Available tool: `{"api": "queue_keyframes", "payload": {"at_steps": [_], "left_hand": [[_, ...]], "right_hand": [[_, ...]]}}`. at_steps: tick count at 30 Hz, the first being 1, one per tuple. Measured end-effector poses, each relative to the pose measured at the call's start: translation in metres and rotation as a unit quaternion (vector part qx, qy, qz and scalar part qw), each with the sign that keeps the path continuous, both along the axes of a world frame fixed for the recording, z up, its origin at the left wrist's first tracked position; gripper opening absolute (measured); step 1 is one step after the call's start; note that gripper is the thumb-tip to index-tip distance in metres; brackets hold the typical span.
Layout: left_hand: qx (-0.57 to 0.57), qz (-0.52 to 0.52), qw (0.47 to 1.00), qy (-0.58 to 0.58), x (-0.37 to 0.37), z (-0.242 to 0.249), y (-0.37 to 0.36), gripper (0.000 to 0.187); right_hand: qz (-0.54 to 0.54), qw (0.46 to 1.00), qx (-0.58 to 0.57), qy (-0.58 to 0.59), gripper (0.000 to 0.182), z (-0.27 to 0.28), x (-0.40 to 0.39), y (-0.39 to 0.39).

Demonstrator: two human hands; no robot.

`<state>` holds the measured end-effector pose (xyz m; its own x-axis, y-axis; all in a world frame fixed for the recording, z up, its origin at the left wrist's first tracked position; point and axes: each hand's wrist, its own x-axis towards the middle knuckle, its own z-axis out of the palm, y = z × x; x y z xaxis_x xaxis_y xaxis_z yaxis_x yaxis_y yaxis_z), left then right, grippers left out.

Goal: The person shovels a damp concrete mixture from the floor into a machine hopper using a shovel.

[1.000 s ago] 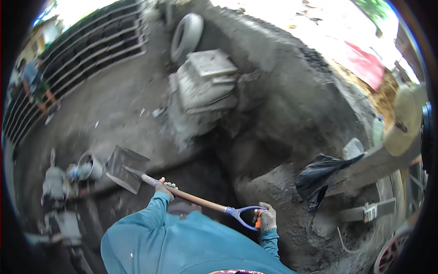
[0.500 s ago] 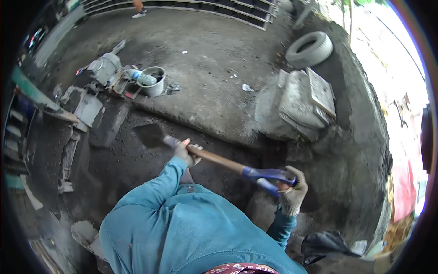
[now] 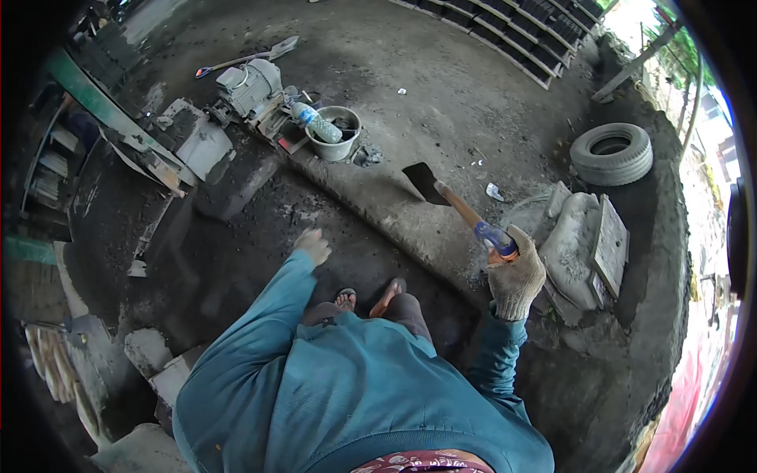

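Observation:
My right hand, in a pale work glove, is closed around the blue grip of a shovel. The wooden shaft slants up and left from it to a dark blade over the raised ledge. My left hand is off the shovel, above the dark lower floor and in front of my feet. Motion blurs its fingers, so their pose is unclear.
A grey bucket holding a plastic bottle stands beside a motor on the ledge. Behind them lies another shovel. To the right are a tyre, a filled sack and a rough wall.
My left hand has let go of the shovel's shaft. My right hand still grips the handle, and the blade has swung up and right over the ledge. The view has shifted.

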<state>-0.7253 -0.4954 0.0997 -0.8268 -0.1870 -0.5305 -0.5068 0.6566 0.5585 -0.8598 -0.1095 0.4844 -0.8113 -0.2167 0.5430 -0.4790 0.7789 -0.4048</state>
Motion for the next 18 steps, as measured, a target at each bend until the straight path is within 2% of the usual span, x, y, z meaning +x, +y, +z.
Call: {"api": "queue_keyframes", "payload": {"at_steps": [1,3,6,7,9,12,13,14,16,18], "left_hand": [[-0.118,-0.085,0.986,-0.08,0.035,-0.013,-0.013,0.03],[-0.206,-0.221,0.927,-0.221,0.1,-0.022,-0.021,0.035],[-0.235,-0.424,0.804,-0.346,0.172,0.003,0.007,0.042],[-0.227,-0.467,0.772,-0.367,0.184,0.017,0.023,0.045],[-0.207,-0.494,0.748,-0.393,0.198,0.017,0.046,0.05],[-0.168,-0.434,0.784,-0.411,0.219,-0.04,0.052,0.064],[-0.15,-0.42,0.79,-0.42,0.199,-0.03,0.055,0.064],[-0.132,-0.407,0.796,-0.428,0.154,0.007,0.055,0.064],[-0.143,-0.16,0.897,-0.385,0.106,0.019,0.027,0.059],[-0.146,0.097,0.933,-0.316,0.061,0.017,-0.017,0.055]], "right_hand": [[-0.012,1.0,-0.001,-0.016,0.04,-0.004,-0.012,0.0],[-0.012,1.0,-0.006,-0.023,0.04,-0.001,-0.041,0.005],[-0.008,0.995,0.002,-0.098,0.04,0.026,-0.083,0.01],[-0.01,0.996,0.028,-0.081,0.041,0.037,-0.097,0.003],[-0.002,0.998,0.04,-0.046,0.043,0.038,-0.133,-0.004],[-0.017,0.996,0.088,0.002,0.044,0.047,-0.182,-0.025],[-0.023,0.995,0.101,0.016,0.044,0.049,-0.197,-0.035],[-0.029,0.993,0.114,0.03,0.044,0.052,-0.209,-0.045],[-0.037,0.988,0.147,0.04,0.043,0.059,-0.23,-0.067],[-0.047,0.987,0.148,0.039,0.042,0.059,-0.252,-0.088]]}}
